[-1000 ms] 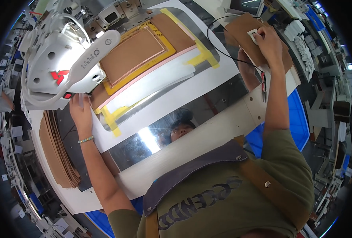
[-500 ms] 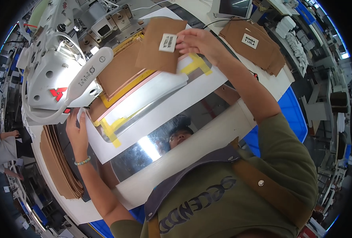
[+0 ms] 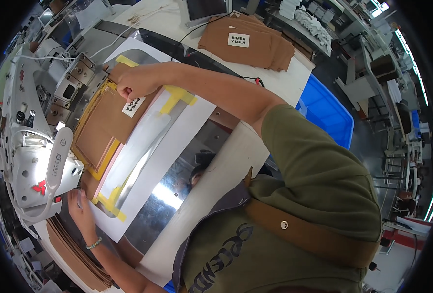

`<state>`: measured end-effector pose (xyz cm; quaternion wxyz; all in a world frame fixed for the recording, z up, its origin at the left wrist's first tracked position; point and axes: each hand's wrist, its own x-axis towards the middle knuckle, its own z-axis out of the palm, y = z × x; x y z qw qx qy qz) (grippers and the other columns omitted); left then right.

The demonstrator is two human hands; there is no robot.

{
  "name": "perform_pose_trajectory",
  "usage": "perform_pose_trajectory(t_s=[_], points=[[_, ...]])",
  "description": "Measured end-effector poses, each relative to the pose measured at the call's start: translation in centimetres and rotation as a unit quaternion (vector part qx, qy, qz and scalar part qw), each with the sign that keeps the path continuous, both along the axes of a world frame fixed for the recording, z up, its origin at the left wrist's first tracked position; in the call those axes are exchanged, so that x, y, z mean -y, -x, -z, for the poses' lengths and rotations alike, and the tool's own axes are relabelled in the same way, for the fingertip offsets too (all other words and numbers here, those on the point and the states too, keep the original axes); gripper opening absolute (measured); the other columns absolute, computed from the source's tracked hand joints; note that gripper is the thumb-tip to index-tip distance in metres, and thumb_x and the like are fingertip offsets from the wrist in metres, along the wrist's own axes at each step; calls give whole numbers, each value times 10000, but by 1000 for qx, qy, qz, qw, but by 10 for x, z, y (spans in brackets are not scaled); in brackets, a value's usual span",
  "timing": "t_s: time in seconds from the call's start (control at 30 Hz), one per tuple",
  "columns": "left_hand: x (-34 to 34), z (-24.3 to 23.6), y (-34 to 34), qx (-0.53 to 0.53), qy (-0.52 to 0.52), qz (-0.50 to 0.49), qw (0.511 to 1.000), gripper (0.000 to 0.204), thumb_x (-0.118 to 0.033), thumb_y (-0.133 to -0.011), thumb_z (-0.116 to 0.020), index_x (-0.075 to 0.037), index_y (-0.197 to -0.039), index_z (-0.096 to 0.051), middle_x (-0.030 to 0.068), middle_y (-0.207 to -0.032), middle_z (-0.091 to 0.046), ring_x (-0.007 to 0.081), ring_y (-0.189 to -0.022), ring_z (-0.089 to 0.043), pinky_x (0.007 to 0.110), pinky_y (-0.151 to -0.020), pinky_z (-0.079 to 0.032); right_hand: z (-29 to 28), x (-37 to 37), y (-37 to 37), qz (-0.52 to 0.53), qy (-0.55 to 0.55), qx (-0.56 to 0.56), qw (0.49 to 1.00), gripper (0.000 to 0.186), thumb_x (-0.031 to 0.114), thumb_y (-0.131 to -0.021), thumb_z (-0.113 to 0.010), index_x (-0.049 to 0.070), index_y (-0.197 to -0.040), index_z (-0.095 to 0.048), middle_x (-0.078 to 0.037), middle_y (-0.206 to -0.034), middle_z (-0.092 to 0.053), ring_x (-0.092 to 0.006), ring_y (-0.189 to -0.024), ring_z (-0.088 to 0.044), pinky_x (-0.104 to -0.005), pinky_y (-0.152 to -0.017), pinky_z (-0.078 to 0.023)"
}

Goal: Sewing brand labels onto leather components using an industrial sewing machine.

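Note:
My right hand (image 3: 136,80) has its fingers curled on a brown panel (image 3: 128,126) with a white label (image 3: 132,110), lying across a yellow-edged frame (image 3: 97,173) and partly covering it. The frame sits on a taped template (image 3: 155,132) with pink strip and white sheet beneath. My left hand (image 3: 81,212) grips the template assembly's near-left edge, beside the white sewing machine (image 3: 28,161), whose head hides part of that corner.
A stack of labelled brown panels (image 3: 245,56) lies at the upper right, near a monitor (image 3: 204,7) and red-handled tool (image 3: 258,81). More brown pieces (image 3: 70,249) are stacked lower left. A blue bin (image 3: 336,122) stands beyond the table's right edge, with other workbenches (image 3: 382,73) around.
My right hand has taken a labelled panel from the right-hand stack and carried it left onto the frame. My left hand stays at the template's edge. The whole view has shifted.

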<state>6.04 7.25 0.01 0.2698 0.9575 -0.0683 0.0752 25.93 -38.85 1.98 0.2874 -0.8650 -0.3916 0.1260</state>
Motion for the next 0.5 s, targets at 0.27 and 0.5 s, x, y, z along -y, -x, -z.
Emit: perform_pose_trajectory(t_s=[0.27,0.5], points=[[0,-10,0,-29,22,4,999,366,-190,-1072,-627,106,-1281,-680,233,-1317,-700,366,-1213,-670,413,-1074,-488,-30,2,6,63,-102,19,993,144,218,-951,-705,75,-958,-683,-75,-998,-743,-225,-926,-699,-399,-806,-528],[24,7,-7,26,4,-12,1000,380,-187,-1057,-661,112,-1291,-656,266,-1385,-620,427,-1281,-600,451,-1110,-453,-48,-2,14,120,51,232,964,171,256,-946,-740,105,-1027,-731,-88,-985,-761,-282,-925,-723,-424,-826,-547]])
